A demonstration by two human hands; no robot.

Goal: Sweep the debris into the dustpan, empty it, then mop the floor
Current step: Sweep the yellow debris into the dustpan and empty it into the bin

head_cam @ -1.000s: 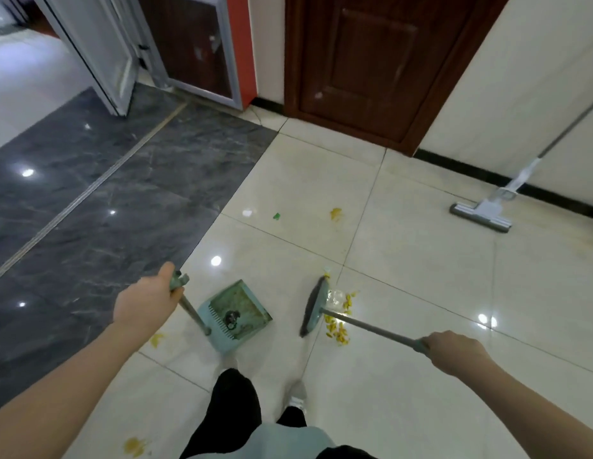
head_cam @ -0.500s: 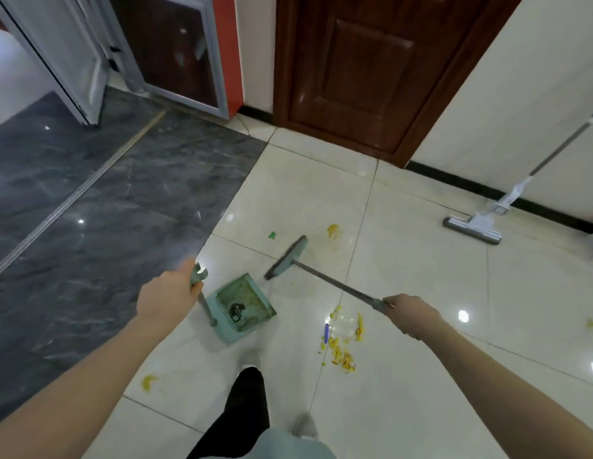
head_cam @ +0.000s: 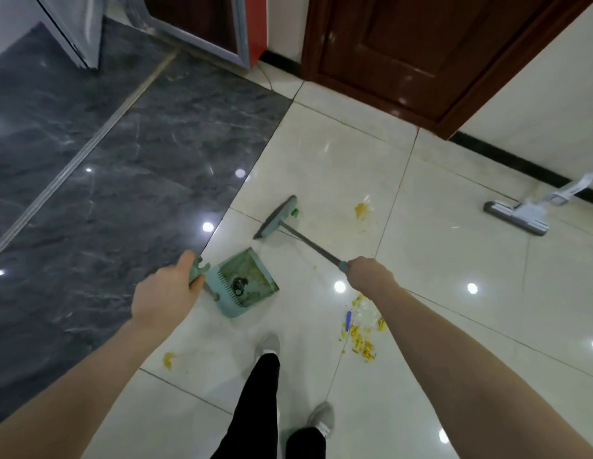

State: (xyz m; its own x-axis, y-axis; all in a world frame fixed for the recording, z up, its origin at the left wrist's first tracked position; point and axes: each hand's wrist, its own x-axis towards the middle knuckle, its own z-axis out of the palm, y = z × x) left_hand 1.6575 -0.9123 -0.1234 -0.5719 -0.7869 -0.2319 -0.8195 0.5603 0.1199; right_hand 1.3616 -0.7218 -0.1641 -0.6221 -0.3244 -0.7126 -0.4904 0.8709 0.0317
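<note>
The cream tiled floor [head_cam: 437,260] fills most of the view, meeting a dark grey marble strip [head_cam: 89,180] on the left. A brown wooden door [head_cam: 421,51] stands at the top, with a pale wall [head_cam: 553,94] and black skirting to its right. A glass door with a metal frame [head_cam: 195,28] sits open at the upper left.

A flat mop [head_cam: 517,215] rests on the tiles at the far right near the skirting, well apart from everything else, its handle running out of view.

The teal dustpan [head_cam: 245,283] sits on the floor in the middle, with dark bits inside. The left hand [head_cam: 166,293] has its grip clamped round the top of the dustpan's handle. The broom [head_cam: 277,218] lies beyond the dustpan, its head on the tiles near the marble edge; its grey shaft slants back to the right hand [head_cam: 368,276], whose grip is closed round the shaft's end.

The main debris [head_cam: 361,339], yellow scraps with a small blue piece and some clear wrapping, lies under the right forearm, right of the dustpan and apart from it. 2 more yellow smears [head_cam: 363,210] [head_cam: 168,359] lie separately: 1 right of the broom head, 1 below the left wrist. A small green bit [head_cam: 294,212] touches the broom head.

The person's black trouser leg and 2 grey shoes [head_cam: 268,346] show at the bottom
</note>
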